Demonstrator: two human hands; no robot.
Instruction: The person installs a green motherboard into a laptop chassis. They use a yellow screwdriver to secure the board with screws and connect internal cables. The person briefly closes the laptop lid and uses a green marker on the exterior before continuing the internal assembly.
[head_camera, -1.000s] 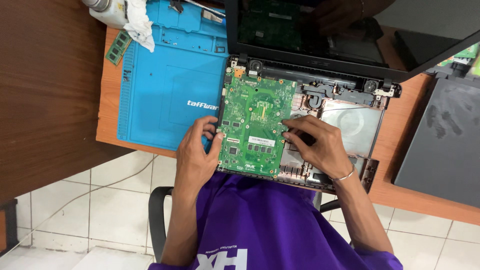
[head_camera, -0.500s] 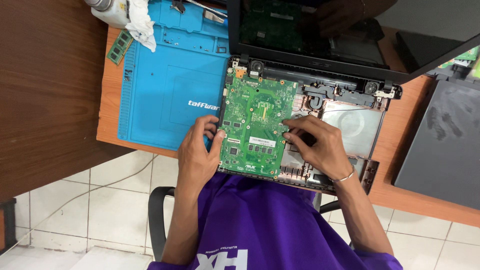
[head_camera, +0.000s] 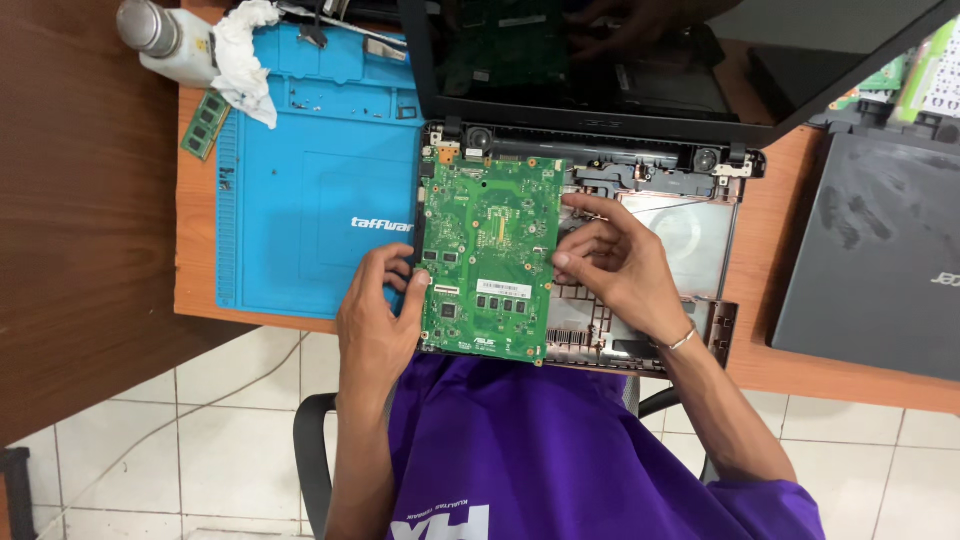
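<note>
At ten o'clock a white bottle (head_camera: 165, 40) lies on the counter (head_camera: 195, 250) with a crumpled white cloth (head_camera: 245, 55) against it and a small green memory stick (head_camera: 204, 122) just below. Beside them at eleven o'clock spreads a blue work mat (head_camera: 300, 190). The left hand (head_camera: 378, 320), at seven o'clock of centre, grips the left edge of the green circuit board (head_camera: 490, 255), fingers curled over its rim. The board sits at centre, over the left half of an opened laptop base (head_camera: 690, 240). The right hand (head_camera: 620, 265), at three o'clock of the board, pinches its right edge with bent fingers. A closed dark laptop (head_camera: 880, 250) lies at far three o'clock.
</note>
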